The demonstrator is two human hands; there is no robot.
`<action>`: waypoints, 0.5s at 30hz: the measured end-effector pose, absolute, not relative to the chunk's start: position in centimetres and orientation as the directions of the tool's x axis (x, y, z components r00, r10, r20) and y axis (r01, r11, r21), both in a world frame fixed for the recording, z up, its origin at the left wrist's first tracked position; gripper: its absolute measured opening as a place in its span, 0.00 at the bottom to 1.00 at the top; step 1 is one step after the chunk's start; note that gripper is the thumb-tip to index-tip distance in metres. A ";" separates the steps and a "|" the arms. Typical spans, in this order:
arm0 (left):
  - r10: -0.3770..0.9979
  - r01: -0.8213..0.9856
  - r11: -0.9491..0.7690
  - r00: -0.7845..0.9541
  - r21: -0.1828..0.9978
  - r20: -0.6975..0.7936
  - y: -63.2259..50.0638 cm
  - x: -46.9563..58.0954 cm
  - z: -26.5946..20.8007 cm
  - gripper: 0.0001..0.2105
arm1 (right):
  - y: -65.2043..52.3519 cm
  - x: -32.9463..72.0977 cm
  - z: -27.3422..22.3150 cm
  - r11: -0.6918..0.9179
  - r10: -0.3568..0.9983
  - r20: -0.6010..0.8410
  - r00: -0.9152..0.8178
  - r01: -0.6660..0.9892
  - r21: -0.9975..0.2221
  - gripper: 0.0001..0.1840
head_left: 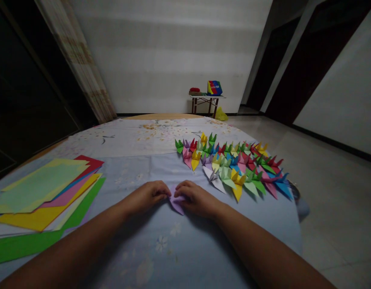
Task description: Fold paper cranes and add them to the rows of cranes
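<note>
A small piece of folded purple paper [176, 204] is held between both hands just above or on the blue tablecloth, near the middle of the table. My left hand [152, 194] pinches its left edge with thumb and fingers. On the other side, my right hand [199, 198] has its fingers curled round the right part of the paper. The fingers hide some of the folds. Its lower end narrows towards a point facing me.
Rows of colourful folded paper cranes [224, 174] stand on the table to the right. A stack of coloured paper sheets [47, 188] lies at the left. The flowered tablecloth [161, 249] covers the table. Beyond, a small side table [206, 97] stands by the wall.
</note>
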State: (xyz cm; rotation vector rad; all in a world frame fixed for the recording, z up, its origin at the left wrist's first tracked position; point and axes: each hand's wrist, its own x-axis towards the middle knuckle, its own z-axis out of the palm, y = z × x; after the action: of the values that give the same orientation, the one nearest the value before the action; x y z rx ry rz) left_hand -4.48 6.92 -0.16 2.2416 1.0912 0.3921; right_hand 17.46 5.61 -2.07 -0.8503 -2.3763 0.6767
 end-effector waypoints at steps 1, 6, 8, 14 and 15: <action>0.772 0.602 -0.497 0.636 0.625 0.002 7.0 -4.4 -0.1 0.08 | 5.7 17.6 -2.1 0.689 0.682 0.302 -0.666 0.447 -0.570 0.12; 0.732 0.586 -0.551 0.681 0.594 0.007 6.6 -4.5 0.1 0.08 | 5.8 18.2 -1.9 0.691 0.692 0.240 -0.681 0.526 -0.496 0.12; 0.752 0.590 -0.524 0.659 0.614 0.009 6.5 -4.4 0.0 0.08 | 5.8 18.3 -2.0 0.693 0.688 0.232 -0.688 0.525 -0.495 0.12; 0.834 0.595 -0.422 0.551 0.684 0.034 6.5 -3.5 -0.4 0.08 | 5.9 18.6 -1.8 0.677 0.692 0.225 -0.687 0.507 -0.534 0.15; 0.839 0.596 -0.421 0.542 0.684 0.045 6.5 -3.4 -0.5 0.08 | 5.9 18.7 -1.7 0.674 0.689 0.219 -0.691 0.501 -0.542 0.17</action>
State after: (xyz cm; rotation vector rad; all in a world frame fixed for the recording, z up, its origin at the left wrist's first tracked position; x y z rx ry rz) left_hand -3.37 6.47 -0.45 2.1631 1.1535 0.5125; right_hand 18.70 5.89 -1.72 -0.9301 -2.4808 0.6300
